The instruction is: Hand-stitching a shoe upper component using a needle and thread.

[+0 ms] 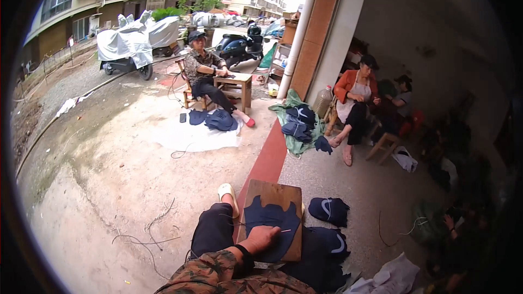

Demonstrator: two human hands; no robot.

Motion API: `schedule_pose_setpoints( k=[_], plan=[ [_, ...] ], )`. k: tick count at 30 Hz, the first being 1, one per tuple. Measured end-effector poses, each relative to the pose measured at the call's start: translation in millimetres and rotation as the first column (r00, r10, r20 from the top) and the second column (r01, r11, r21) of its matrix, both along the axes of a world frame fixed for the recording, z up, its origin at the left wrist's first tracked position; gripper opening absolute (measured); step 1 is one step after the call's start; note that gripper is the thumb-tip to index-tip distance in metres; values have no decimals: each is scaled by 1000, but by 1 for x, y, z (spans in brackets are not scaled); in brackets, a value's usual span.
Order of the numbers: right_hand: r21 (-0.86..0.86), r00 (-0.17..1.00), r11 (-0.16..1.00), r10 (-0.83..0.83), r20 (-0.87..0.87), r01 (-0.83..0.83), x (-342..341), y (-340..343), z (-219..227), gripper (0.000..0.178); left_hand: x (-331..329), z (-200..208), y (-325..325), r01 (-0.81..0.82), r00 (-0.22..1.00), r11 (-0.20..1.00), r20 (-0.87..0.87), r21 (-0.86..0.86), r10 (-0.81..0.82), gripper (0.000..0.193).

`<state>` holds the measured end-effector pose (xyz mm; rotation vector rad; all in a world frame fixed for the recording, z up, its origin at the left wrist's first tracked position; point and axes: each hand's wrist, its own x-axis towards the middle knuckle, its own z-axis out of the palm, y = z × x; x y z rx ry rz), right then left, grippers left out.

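A flat piece of dark navy cloth [272, 215] with a notched far edge lies on a small wooden board-topped stool [291, 191] in front of me. My left hand [263, 238], with a black band at its wrist, rests on this cloth. Its fingers are curled closed; what they grip is hidden. Just beyond the fingertips a thin pale stick [286, 231] shows against the navy. Camouflage sleeve [207, 272] covers my forearm. My right hand does not show. Right of the stool lie navy cloth pieces [329, 210] with pale curved marks, and a larger navy pile [321, 245].
A person sits at a small wooden table [234, 78] ahead left; another in orange [348, 90] works ahead right, and more people sit in shade. Navy pieces lie on a green sack [294, 110] and white sheet [201, 139]. Loose wires [144, 239] lie left; white cloth [389, 277] lower right.
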<state>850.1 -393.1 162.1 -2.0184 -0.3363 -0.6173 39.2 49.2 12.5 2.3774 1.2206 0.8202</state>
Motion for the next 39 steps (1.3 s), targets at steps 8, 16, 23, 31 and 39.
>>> schedule_pose_setpoints(
  k=[8,16,23,31,39],
  plan=[
    [154,679,847,504,-534,-508,-163,205,-162,61,1,-3,0,-39,999,998,-19,-52,38,12],
    [-66,345,459,558,-755,-886,-371,348,-253,47,2,-1,2,-47,999,996,3,-82,47,11],
    [-331,463,324,640,-613,-886,-488,361,-227,73,3,1,-1,-39,999,997,35,-66,41,10],
    [-293,419,299,666,-617,-908,-483,356,-226,75,5,4,-2,-51,999,997,-4,-65,51,11],
    [-294,414,292,654,-633,-910,-482,359,-229,78,5,-1,1,-61,998,996,-18,-62,60,9]
  ],
)
